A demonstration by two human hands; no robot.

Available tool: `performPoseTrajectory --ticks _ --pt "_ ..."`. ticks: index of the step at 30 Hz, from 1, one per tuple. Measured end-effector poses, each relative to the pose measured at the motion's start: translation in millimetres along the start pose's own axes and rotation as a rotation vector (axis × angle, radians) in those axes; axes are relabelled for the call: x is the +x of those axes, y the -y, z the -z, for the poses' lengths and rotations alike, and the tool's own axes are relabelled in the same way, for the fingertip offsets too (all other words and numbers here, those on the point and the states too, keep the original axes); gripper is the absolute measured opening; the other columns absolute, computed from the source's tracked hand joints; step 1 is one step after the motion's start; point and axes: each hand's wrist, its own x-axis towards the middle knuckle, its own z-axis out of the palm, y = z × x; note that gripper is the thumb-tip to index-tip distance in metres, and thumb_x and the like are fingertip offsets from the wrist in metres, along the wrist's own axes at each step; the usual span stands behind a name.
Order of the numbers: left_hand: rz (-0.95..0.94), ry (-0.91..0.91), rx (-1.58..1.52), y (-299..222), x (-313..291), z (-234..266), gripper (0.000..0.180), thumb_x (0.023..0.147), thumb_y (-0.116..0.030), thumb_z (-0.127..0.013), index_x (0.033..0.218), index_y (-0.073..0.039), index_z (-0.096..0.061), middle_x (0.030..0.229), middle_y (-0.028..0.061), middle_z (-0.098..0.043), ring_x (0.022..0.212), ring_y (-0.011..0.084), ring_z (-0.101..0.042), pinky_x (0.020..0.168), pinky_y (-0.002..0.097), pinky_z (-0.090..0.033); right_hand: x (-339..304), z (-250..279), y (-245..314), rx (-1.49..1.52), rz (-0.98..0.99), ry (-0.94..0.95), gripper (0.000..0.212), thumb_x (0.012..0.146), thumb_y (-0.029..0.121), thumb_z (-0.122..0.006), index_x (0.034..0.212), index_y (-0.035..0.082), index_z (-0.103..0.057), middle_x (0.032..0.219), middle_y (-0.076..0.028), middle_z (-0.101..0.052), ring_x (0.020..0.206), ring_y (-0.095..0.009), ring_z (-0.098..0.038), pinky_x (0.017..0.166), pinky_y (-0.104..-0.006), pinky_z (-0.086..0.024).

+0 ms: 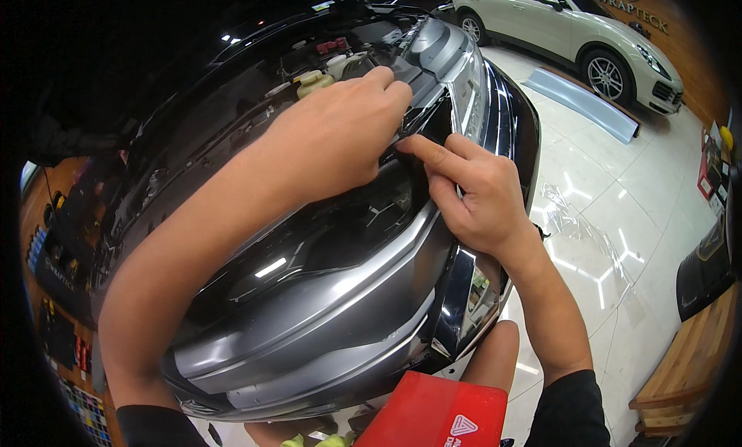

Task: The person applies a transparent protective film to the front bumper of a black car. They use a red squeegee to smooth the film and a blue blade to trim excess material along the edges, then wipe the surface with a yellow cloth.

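Observation:
My left hand (344, 134) is closed, bent over the front corner of a black car, its fingertips beside the dark seam near the headlight (467, 91). Close to its right, my right hand (483, 190) is closed too, its index finger stretched toward the same seam and its thumb bent under. Whatever is pinched between the fingers is too dark and small to make out. Under both hands runs the glossy black bodywork (332, 234), with a silver-grey panel (309, 308) below it. The hood is up, showing the engine bay and a pale reservoir cap (313, 80).
A red box (433, 412) sits at the lower edge beside my knee. Crumpled clear film (587, 226) lies on the white tiled floor. Farther off are a long silver panel (583, 103) and a parked white car (556, 29). A wooden bench (688, 362) stands at the right.

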Motion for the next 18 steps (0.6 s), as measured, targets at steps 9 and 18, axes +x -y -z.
performPoseTrajectory --ticks 9,18 --pt "0.040 -0.045 -0.027 -4.5 -1.9 -6.5 0.035 0.083 0.013 -0.069 0.111 -0.002 -0.055 0.115 0.0189 -0.061 0.112 0.0439 -0.065 0.092 0.0518 -0.053 -3.8 1.9 -6.8 0.072 -0.019 0.016 0.045 0.090 0.007 -0.065 0.131 0.021 -0.080 0.078 -0.009 -0.056 0.063 -0.028 -0.062 0.060 -0.0401 -0.051" --pt "0.102 -0.053 -0.030 -3.9 1.0 -12.7 0.034 0.083 0.013 -0.069 0.112 -0.001 -0.056 0.116 0.0201 -0.061 0.110 0.0439 -0.067 0.090 0.0509 -0.054 -5.9 1.1 -4.4 0.023 -0.005 0.013 0.050 0.090 0.008 -0.065 0.136 0.022 -0.077 0.079 -0.008 -0.056 0.062 -0.027 -0.062 0.060 -0.0404 -0.051"
